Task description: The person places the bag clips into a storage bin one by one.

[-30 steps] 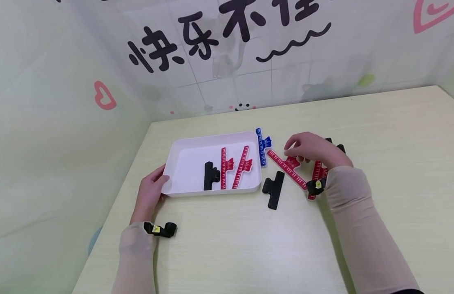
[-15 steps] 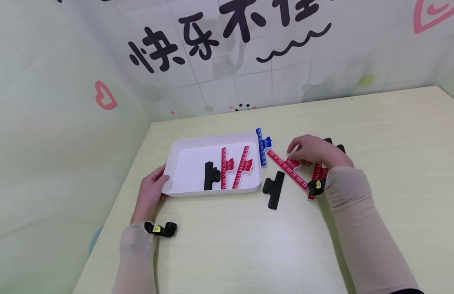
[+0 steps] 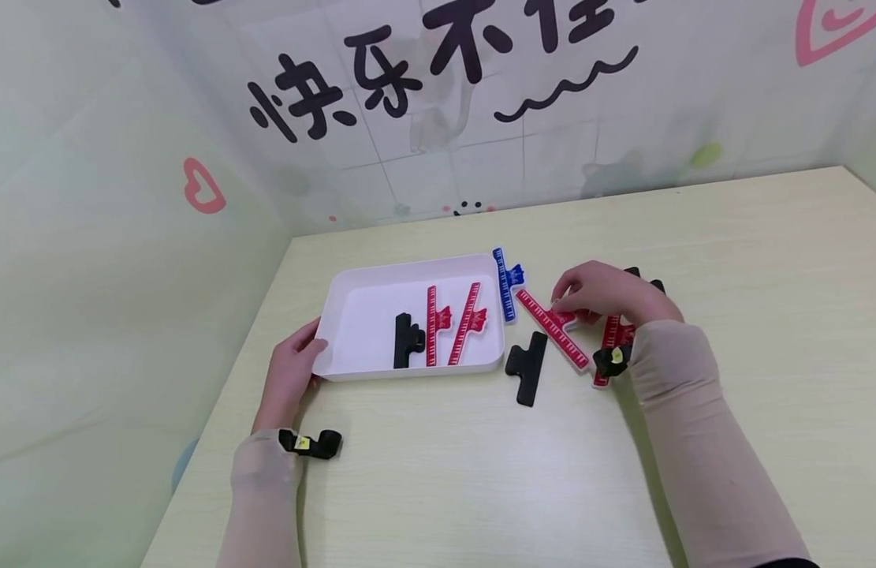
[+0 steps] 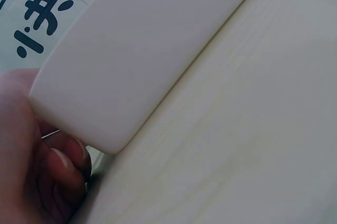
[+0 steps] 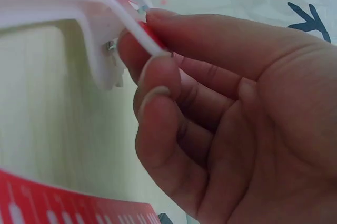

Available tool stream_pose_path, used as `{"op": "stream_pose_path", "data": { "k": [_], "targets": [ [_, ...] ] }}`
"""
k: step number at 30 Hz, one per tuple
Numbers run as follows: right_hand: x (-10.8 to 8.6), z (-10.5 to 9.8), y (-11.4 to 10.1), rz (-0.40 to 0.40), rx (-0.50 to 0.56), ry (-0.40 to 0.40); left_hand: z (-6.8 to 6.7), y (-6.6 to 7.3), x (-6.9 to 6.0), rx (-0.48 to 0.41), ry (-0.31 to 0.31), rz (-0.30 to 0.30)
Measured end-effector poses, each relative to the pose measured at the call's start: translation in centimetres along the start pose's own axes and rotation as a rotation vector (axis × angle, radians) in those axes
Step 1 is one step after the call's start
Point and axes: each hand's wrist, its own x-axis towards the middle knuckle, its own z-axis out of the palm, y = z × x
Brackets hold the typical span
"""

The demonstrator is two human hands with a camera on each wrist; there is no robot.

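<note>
The left hand (image 3: 290,369) grips the near left corner of a white tray (image 3: 345,374); in the left wrist view its fingers (image 4: 66,163) curl under the tray's end (image 4: 131,61). Inside the tray lie a black clip (image 3: 404,341) and two red clips (image 3: 431,325) (image 3: 466,323). Right of the tray, the right hand (image 3: 604,290) pinches the tab of a red clip (image 3: 554,330) between thumb and fingers, also visible in the right wrist view, where the hand (image 5: 226,87) holds the clip's edge (image 5: 139,32).
A blue clip (image 3: 505,285) leans by the tray's right side. A black clip (image 3: 528,369) lies in front of the held one. Another red clip (image 3: 611,335) is partly under the right wrist, with black clips (image 3: 657,285) behind it. A printed curtain (image 3: 452,173) stands behind the table.
The right hand has closed its thumb and fingers on the red clip's tab, and that clip has shifted slightly. The left hand and the tray have stayed still.
</note>
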Motion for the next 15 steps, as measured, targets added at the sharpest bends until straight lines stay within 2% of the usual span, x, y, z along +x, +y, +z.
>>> {"op": "stream_pose_path", "data": {
  "k": [15],
  "targets": [
    [-0.63, -0.47, -0.24, -0.051, 0.012, 0.022, -0.02, 0.07, -0.07, 0.005, -0.007, 0.017]
  ]
}}
